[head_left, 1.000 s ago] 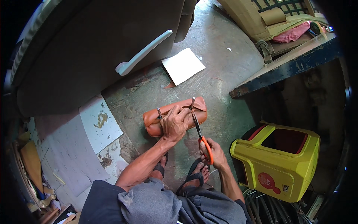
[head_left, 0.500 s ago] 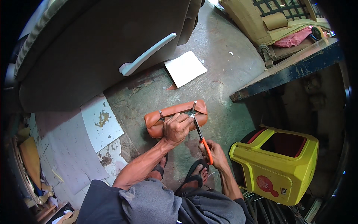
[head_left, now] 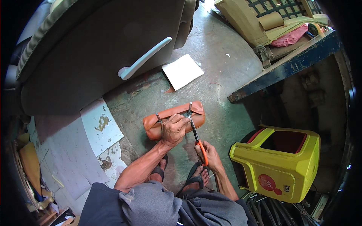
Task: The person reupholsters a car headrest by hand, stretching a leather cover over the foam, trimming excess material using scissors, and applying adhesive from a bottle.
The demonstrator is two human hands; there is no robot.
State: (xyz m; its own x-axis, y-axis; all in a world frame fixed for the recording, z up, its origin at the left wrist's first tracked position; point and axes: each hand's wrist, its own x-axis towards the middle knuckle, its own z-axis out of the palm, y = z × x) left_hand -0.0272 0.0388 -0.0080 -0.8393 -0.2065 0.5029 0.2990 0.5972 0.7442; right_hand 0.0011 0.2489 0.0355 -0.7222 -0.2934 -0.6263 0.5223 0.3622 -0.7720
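Note:
A car headrest (head_left: 154, 133) in orange-brown leather-like cover lies on the floor between my feet and the white pad. Two metal posts (head_left: 190, 107) stick up out of it. My left hand (head_left: 174, 130) presses down on its middle, fingers closed on the cover beside the right post. In my right hand (head_left: 209, 153) is a pair of scissors (head_left: 200, 145) with orange handles, its fingers wrapped around them. The dark blades point up and left, with their tips at my left fingertips by that post. Exactly what lies between the tips is too small to make out.
A dark upholstered panel with a pale grey lever (head_left: 145, 58) stands at upper left. Beyond the headrest lies a white pad (head_left: 183, 72). A yellow plastic bin (head_left: 281, 164) sits at right, under a blue-edged table (head_left: 290, 67). Pale sheets (head_left: 71, 150) cover the floor at left.
The view has shifted slightly, so most things sit a little further left. Both hands keep their hold, and the scissor tips stay by the right post.

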